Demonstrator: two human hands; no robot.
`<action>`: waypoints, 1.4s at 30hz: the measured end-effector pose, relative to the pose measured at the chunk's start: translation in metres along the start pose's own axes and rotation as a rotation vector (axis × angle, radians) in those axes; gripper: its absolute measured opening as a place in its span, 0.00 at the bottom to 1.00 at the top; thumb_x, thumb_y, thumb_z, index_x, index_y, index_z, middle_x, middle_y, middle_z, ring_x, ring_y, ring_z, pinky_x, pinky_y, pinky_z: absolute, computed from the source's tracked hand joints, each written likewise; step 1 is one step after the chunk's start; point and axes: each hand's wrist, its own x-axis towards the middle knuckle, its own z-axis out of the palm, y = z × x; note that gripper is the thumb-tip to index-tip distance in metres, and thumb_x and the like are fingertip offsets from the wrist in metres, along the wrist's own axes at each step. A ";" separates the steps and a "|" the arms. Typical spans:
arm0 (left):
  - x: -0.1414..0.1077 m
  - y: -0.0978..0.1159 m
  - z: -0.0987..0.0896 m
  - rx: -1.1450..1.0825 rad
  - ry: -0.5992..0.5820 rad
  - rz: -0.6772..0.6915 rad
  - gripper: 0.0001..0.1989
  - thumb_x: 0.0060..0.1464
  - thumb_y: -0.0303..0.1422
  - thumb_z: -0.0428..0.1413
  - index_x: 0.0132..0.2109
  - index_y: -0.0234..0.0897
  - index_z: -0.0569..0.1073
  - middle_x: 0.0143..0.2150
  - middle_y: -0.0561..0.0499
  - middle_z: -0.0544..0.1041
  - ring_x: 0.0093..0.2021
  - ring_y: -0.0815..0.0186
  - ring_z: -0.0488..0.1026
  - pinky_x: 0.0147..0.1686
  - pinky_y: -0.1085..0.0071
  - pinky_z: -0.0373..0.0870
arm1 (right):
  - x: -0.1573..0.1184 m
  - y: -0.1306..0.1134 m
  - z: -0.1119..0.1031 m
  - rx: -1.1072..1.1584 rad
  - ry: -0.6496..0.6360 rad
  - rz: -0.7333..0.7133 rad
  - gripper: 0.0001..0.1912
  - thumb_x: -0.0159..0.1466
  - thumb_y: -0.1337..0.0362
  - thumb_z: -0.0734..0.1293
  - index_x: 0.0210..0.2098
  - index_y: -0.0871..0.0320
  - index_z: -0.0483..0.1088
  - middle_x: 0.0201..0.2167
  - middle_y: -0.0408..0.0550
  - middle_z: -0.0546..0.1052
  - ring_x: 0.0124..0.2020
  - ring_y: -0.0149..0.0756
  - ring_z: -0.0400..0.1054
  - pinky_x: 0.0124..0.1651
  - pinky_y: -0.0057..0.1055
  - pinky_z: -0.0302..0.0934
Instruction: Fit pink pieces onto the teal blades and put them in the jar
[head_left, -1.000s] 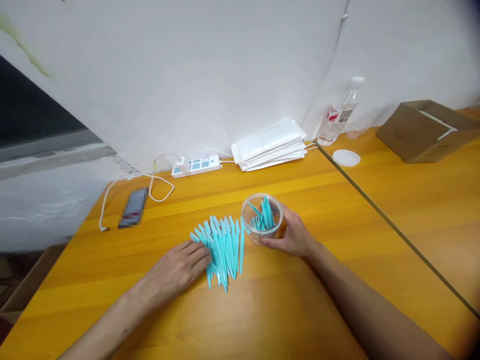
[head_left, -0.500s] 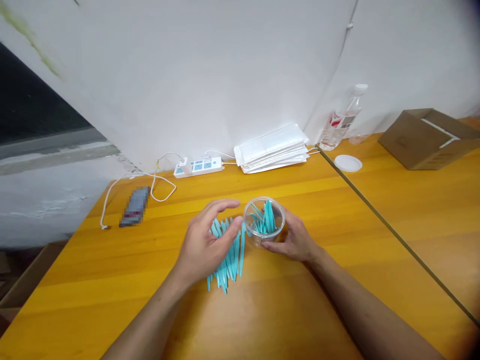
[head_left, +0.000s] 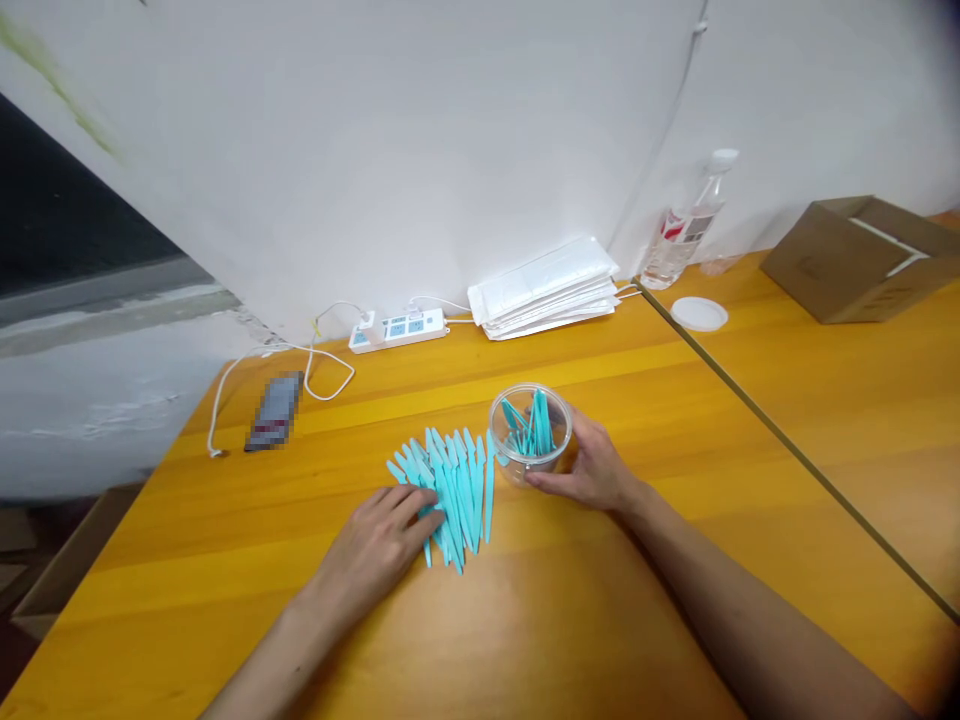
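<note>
My right hand [head_left: 592, 465] is wrapped round a clear plastic jar [head_left: 517, 470], open at the top, which stands tilted a little towards me. Inside the jar are several turquoise plastic knives [head_left: 541, 425], leaning to different sides. A loose fanned pile of the same knives [head_left: 461, 490] lies on the table just left of the jar. My left hand [head_left: 386, 535] rests at the pile's lower left, its thumb and fingertips closed on some of the knives. How many they pinch is hidden.
Behind stand a power strip [head_left: 397, 330], a stack of white padded envelopes [head_left: 544, 288] and a water bottle [head_left: 682, 235]. A white round lid [head_left: 699, 314] and a cardboard box [head_left: 840, 265] are to the right. A phone [head_left: 276, 410] and a white cable [head_left: 330, 360] lie left.
My left hand has moved down and left from beside the jar onto the pile, and its spread fingers have closed there. My right hand keeps hold of the jar.
</note>
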 end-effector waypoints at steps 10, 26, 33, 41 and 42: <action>0.009 -0.005 -0.041 -0.237 0.362 0.024 0.13 0.65 0.25 0.51 0.53 0.40 0.72 0.46 0.46 0.80 0.47 0.62 0.78 0.47 0.66 0.75 | 0.001 -0.001 -0.001 0.011 -0.004 -0.008 0.46 0.54 0.52 0.77 0.66 0.51 0.57 0.58 0.54 0.73 0.59 0.51 0.69 0.61 0.46 0.64; 0.026 0.003 -0.026 -0.500 0.226 -0.299 0.08 0.64 0.30 0.54 0.47 0.41 0.77 0.42 0.49 0.78 0.41 0.67 0.74 0.41 0.71 0.71 | 0.002 -0.003 -0.002 0.011 -0.002 -0.026 0.46 0.54 0.52 0.77 0.66 0.53 0.56 0.59 0.55 0.72 0.59 0.49 0.68 0.61 0.44 0.64; 0.012 0.006 0.001 0.006 -0.044 -0.031 0.13 0.64 0.25 0.52 0.50 0.42 0.75 0.48 0.46 0.77 0.43 0.59 0.73 0.40 0.62 0.71 | 0.000 0.000 0.000 0.000 0.007 -0.023 0.46 0.54 0.51 0.77 0.66 0.53 0.56 0.58 0.54 0.73 0.58 0.50 0.69 0.60 0.44 0.64; 0.009 -0.007 -0.018 0.006 0.065 0.201 0.11 0.68 0.26 0.46 0.48 0.33 0.72 0.51 0.45 0.77 0.51 0.58 0.71 0.48 0.61 0.68 | 0.000 0.000 0.000 0.016 0.004 -0.014 0.46 0.54 0.52 0.77 0.67 0.52 0.57 0.58 0.54 0.73 0.59 0.51 0.69 0.61 0.45 0.64; 0.009 -0.007 -0.018 0.001 0.064 0.202 0.11 0.68 0.26 0.45 0.49 0.33 0.72 0.51 0.45 0.77 0.52 0.58 0.71 0.49 0.61 0.68 | 0.000 0.000 0.000 0.018 0.000 -0.013 0.46 0.54 0.52 0.77 0.67 0.52 0.57 0.58 0.54 0.73 0.59 0.51 0.69 0.61 0.45 0.64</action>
